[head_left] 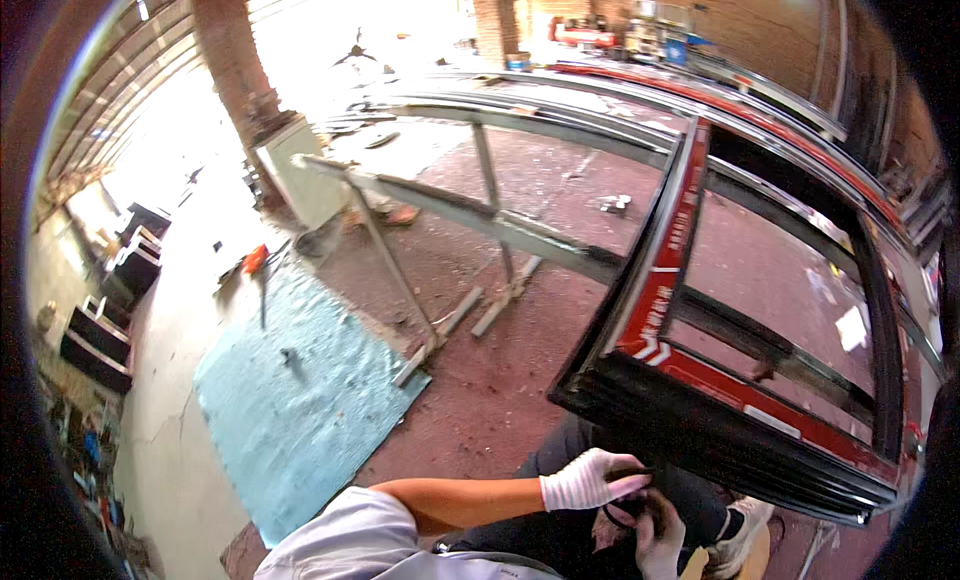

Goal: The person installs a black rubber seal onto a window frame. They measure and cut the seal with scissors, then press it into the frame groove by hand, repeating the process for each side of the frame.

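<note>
My left hand point(585, 480), in a white striped glove, is closed with its fingers pinched on a small dark piece point(630, 472). Close beside it, my right hand point(660, 536) is also closed, its fingertips near a thin dark loop; whether this loop joins the dark piece I cannot make out. Both hands are low in the view, above my dark-clothed legs. Just beyond them stands a black rectangular frame point(760, 442) with red protective film point(690, 368) on its face, resting on metal rails. Neither hand touches the frame.
A grey metal rack point(420, 195) on legs runs across the reddish floor. At left lies a light-blue sheet point(300, 380), with an orange-handled tool point(256, 260) at its far edge. A brick pillar point(235, 70) and a pale cabinet point(303, 175) stand behind. Long profiles point(740, 105) lie along the back.
</note>
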Tool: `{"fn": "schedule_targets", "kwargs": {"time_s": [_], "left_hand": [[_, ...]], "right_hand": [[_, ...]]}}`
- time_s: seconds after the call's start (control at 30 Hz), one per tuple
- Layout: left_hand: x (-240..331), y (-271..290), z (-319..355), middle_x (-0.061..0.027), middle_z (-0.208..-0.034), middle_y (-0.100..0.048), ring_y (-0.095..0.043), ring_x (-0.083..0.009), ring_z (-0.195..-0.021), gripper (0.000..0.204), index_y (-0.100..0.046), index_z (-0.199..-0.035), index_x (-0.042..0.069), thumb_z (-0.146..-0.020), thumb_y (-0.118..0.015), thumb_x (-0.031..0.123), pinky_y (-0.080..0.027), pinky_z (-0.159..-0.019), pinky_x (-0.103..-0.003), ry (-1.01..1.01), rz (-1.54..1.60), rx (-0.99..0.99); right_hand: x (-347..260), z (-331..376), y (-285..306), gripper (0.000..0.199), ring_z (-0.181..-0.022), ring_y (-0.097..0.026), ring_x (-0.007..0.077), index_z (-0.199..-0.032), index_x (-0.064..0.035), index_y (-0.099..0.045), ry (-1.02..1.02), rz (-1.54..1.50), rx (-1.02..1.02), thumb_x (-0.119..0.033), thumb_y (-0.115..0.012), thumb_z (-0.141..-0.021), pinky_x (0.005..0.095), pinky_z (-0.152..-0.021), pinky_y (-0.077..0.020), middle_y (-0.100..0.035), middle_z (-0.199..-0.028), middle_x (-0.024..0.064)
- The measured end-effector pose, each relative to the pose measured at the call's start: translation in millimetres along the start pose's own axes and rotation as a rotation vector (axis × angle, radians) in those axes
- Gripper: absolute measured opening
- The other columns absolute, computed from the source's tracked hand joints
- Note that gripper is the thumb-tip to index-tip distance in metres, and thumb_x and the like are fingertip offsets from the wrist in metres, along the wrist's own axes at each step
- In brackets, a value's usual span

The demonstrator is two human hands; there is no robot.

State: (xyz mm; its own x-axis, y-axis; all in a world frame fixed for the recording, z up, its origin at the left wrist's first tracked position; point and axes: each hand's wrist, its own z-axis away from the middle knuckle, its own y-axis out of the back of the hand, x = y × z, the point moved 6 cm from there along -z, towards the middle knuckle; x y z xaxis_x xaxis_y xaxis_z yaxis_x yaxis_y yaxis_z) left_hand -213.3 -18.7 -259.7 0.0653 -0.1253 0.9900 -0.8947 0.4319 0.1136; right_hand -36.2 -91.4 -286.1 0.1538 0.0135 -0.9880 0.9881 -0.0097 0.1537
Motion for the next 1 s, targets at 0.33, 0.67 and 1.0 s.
{"fn": "schedule_targets", "kwargs": {"time_s": [0.33,0.67,1.0], "left_hand": [[77.1,-44.5,10.9,-0.0047,-0.095,-0.072,-0.064,-0.0079,-0.080,0.034,-0.065,-0.123,0.000,-0.099,-0.063,0.025,-0.055,-0.073,-0.025,0.275,0.437,-0.166],[129.4,-110.6,12.0,-0.0113,-0.101,-0.072,-0.067,-0.0159,-0.089,0.039,-0.057,-0.127,-0.008,-0.103,-0.055,0.023,-0.053,-0.084,-0.030,0.100,0.126,-0.150],[233.8,-117.8,-18.7,0.0016,-0.061,-0.047,-0.043,-0.0066,-0.051,0.057,-0.054,-0.121,-0.008,-0.100,-0.055,0.044,-0.033,-0.047,-0.023,-0.285,-0.117,0.104]], "right_hand": [[20.4,67.6,54.9,0.025,-0.084,-0.067,0.0202,-0.112,0.0029,-0.067,0.061,0.125,-0.094,-0.013,-0.067,-0.093,0.0314,-0.080,-0.0542,-0.070,-0.094,0.0102],[-54.4,68.4,103.9,0.020,-0.068,-0.066,0.0297,-0.104,-0.0080,-0.072,0.259,0.265,-0.083,-0.019,-0.072,-0.087,0.0374,-0.063,-0.0508,-0.068,-0.075,0.0122],[12.2,122.9,154.1,0.022,-0.079,-0.068,0.0324,-0.109,-0.0091,-0.069,0.298,0.252,0.077,-0.021,-0.069,-0.091,0.0389,-0.071,-0.0539,-0.070,-0.086,0.0134]]}}
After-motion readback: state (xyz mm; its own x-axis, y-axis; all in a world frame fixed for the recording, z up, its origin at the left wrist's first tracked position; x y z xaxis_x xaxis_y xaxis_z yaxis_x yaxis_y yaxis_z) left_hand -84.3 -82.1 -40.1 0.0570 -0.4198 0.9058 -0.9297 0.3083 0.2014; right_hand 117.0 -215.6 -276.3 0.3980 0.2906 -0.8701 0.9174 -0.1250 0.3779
